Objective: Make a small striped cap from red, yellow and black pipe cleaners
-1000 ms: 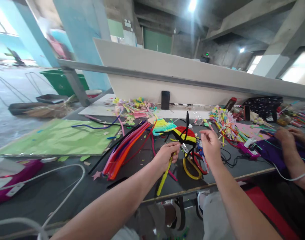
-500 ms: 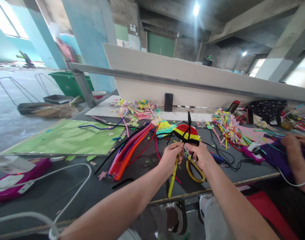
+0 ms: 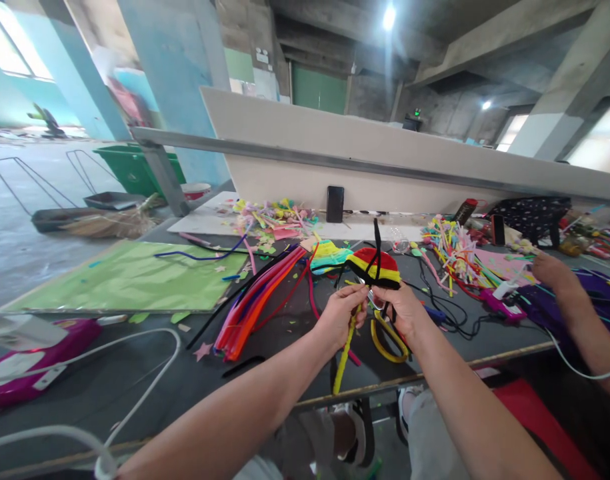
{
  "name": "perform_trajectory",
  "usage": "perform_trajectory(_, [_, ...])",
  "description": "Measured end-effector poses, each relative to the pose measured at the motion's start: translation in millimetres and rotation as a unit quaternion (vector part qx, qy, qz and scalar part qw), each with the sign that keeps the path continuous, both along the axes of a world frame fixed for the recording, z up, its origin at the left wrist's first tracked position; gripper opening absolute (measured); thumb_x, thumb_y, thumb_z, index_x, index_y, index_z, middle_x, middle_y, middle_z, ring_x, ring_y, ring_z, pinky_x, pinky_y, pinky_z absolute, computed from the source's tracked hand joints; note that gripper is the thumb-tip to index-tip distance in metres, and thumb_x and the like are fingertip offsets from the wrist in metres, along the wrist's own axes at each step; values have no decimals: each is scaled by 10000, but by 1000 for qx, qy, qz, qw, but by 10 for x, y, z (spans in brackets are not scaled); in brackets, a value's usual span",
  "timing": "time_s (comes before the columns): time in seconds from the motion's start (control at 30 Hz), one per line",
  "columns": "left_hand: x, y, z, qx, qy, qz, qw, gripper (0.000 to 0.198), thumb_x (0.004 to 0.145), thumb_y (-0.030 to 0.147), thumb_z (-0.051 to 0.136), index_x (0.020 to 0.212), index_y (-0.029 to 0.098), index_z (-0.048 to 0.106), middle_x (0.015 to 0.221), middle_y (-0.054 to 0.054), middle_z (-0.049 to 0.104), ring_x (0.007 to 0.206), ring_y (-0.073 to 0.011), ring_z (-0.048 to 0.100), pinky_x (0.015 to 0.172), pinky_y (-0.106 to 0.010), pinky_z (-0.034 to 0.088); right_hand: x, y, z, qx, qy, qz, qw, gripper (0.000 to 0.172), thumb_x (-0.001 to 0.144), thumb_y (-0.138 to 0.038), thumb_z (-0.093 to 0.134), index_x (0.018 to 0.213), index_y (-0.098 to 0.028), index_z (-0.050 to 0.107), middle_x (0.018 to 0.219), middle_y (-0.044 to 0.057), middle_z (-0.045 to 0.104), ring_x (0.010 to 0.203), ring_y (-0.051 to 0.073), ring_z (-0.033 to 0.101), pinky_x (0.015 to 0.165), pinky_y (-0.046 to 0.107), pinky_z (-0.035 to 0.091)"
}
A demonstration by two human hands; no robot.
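Hands pinching under a striped piece (image 3: 373,265)
The left hand (image 3: 341,317) grips the yellow stem (image 3: 343,357), the right hand (image 3: 402,310) pinches the striped piece's base, above the table's (image 3: 279,347) near edge; a slack pinch could let the stem slip.

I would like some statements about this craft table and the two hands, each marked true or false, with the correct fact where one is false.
1. The left hand holds a yellow pipe cleaner that hangs toward the table edge. True.
2. The black phone lies flat on the green sheet. False: it stands upright against the white board, apart from the sheet.
3. The right hand is close beside the left hand, below a red, yellow and black striped piece. True.
4. Another person's hand shows at the far left. False: it is at the right, near purple material.
5. The bundle of long pipe cleaners lies left of the left hand. True.
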State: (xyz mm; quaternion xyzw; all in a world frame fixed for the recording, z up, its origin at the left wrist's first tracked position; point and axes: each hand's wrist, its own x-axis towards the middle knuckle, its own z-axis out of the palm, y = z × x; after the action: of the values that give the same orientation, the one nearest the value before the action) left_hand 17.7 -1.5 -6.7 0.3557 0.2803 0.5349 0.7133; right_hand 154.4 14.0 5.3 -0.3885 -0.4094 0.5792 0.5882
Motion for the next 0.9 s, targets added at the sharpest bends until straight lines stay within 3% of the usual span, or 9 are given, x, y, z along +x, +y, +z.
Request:
perform_trajectory(0.4, [7,-30,40,-1,10,2,1000,312,670,344,752,831,138,583,553,42,516,361,-56,414,322,-185,278,32,38,-24,-61,45,45,996,340,504,-191,857,786,-186,667,717,-24,681,569,108,564,554,252,446])
perform_trajectory(0.63, [10,-27,18,7,7,-13,1000,309,686,354,742,847,136,592,576,32,526,385,-58,427,335,-179,288,74,-17,68,-29,-13,23,999,367,490,-185,857,817,-184,690,691,-28,683,556,100,552,555,244,416])
perform_trajectory(0.9, [-23,-28,72,1,5,-32,999,335,688,332,739,922,122,622,614,9,566,425,-72,474,376,-196,334,58,3,63,-23,19,22,999,356,486,-212,855,802,-181,694,696,-6,696,576,128,587,587,277,446])
